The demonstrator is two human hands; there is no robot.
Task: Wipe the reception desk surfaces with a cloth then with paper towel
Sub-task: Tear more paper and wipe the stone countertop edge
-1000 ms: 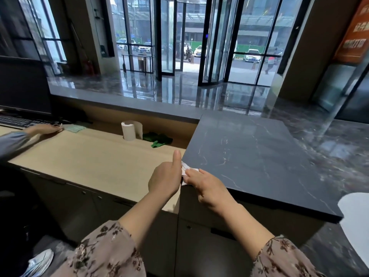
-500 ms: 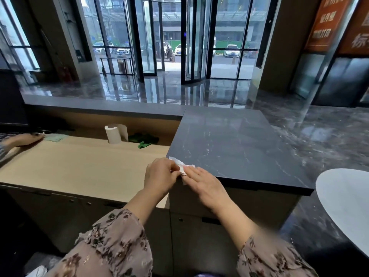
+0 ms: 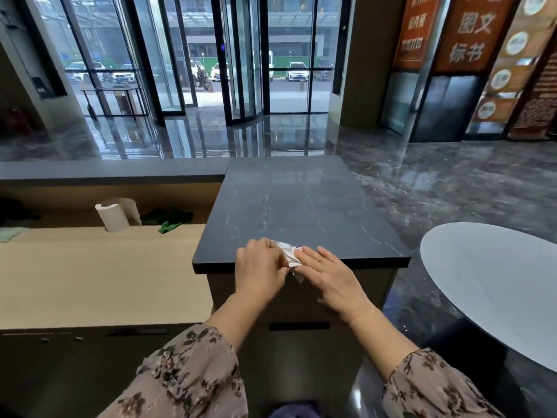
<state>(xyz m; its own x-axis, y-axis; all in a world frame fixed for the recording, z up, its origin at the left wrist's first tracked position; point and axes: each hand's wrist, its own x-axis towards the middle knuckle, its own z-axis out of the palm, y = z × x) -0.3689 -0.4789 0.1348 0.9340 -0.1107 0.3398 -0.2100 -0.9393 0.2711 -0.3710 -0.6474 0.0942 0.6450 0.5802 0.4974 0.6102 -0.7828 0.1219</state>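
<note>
A crumpled white paper towel (image 3: 288,254) lies at the near edge of the dark marble desk top (image 3: 301,206). My left hand (image 3: 260,267) grips its left side with curled fingers. My right hand (image 3: 328,274) lies flat with its fingers pressing on the towel's right side. Part of the towel hangs over the desk's front edge. A paper towel roll (image 3: 113,215) stands on the lower wooden desk (image 3: 99,267) to the left. A green cloth (image 3: 168,220) lies next to the roll, against the marble block.
A pale green cloth (image 3: 10,233) lies at the far left of the wooden desk. A raised dark counter ledge (image 3: 111,170) runs behind it. A white round table (image 3: 494,285) stands at the right. Glossy lobby floor and glass doors lie beyond.
The view has swung right and the other person's hand at far left has left the frame. Both my hands, holding the paper towel, moved onto the marble top's near edge and my right hand flattened.
</note>
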